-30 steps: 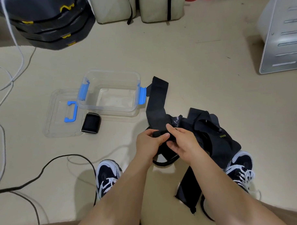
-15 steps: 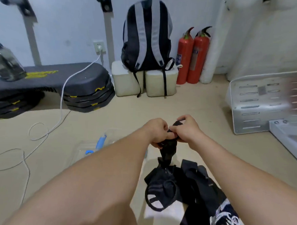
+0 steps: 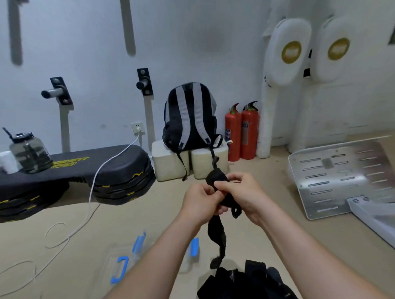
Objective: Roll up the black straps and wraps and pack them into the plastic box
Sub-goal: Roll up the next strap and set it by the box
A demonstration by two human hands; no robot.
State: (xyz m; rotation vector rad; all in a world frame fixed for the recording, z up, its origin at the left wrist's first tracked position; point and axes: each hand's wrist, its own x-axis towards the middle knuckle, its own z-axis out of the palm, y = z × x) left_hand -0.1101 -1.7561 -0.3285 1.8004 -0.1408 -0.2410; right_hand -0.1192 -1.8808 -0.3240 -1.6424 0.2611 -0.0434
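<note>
At chest height, your fingers (image 3: 221, 185) are curled and clamped on the black strap (image 3: 215, 178). The left hand (image 3: 200, 204) pinches the wound part from the left. The right hand (image 3: 246, 195) closes over it from the right. The two hands meet around the bundle; judged purpose: to keep the turns tight so the roll cannot spring open. A short looped end protrudes below the right palm.

The free tail (image 3: 217, 236) hangs down from your hands, bunched and twisted. Raising the strap probably lets its own weight draw the tail straight for winding. Whether the tail's tip touches the pile beneath cannot be told.

The pile of loose straps (image 3: 243, 287) lies on the floor directly below, not yet rolled. The plastic box (image 3: 194, 246) stands on the floor just left of the pile, largely hidden by your left forearm; only its blue latches show clearly. Its lid (image 3: 119, 269) lies to the left of the box.

Judged step: rolling, with most of the task outstanding.
</note>
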